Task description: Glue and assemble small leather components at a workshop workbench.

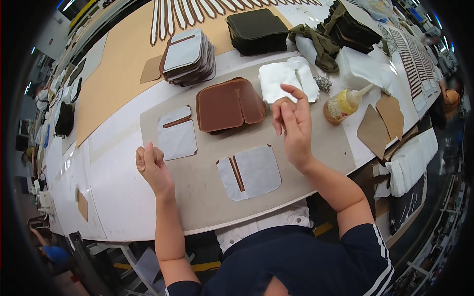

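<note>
My left hand is raised at the left edge of the grey work mat, its fingers curled in and thumb up. Whatever it may hold is hidden. Bent loosely, my right hand hovers in front of the white sheets. Its index finger stands apart, and nothing shows in it. Between the hands lies a grey-backed leather panel with a brown slot. A similar slotted panel lies just beyond my left hand. Farther back sits a stack of brown leather panels.
A yellowish squeeze bottle with a nozzle stands right of my right hand. Behind are a stack of grey-backed pieces, dark green panels and leather strips. Tan pieces lie by the right edge. White cloth pieces hang beside the table.
</note>
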{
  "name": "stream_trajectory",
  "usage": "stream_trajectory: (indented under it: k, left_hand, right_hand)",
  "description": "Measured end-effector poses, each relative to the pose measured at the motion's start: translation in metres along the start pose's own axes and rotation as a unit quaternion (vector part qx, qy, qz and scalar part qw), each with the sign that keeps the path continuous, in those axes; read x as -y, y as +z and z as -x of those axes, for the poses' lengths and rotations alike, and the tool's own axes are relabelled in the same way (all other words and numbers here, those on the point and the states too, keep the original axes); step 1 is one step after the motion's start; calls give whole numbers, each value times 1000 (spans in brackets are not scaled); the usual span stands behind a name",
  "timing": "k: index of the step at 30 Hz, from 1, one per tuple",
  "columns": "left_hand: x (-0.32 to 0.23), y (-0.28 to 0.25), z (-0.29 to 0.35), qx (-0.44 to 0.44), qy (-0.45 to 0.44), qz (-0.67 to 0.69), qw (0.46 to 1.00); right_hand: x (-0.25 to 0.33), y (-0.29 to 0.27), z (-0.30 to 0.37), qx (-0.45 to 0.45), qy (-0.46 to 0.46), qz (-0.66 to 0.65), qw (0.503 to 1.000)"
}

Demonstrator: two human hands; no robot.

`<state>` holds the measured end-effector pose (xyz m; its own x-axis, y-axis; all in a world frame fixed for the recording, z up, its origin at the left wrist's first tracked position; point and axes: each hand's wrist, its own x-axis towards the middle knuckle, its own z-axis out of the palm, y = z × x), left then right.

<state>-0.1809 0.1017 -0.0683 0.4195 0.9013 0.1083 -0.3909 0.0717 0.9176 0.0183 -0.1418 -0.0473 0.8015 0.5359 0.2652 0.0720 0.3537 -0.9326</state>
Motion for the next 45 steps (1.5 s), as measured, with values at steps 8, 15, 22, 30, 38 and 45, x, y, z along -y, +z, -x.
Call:
stream_trajectory:
  k: [8,15,22,30,38,45]
  left_hand:
    - [-2,2,3,-4,-8,-9,1000]
    - [-3,3,4,3,-9,-19,1000]
    - [-2,8,10,11,13,-57,998]
    - [-4,15,17,39,28,-107,993]
    - [-4,16,17,35,18,-100,994]
    - [-2,15,18,47,22,-109,993]
  right_hand:
    - [-5,-5,-7,-65,55,-100,991]
    - [-5,-4,-6,-60,56,-84,993]
    - [-2,-2,-5,-53,66,-89,992]
    - [0,-3,-4,-10,107,-131,985]
    - [-2,-8,-7,-15,158,-162,974]
    - [-4,-8,-6,6,168,-169,971]
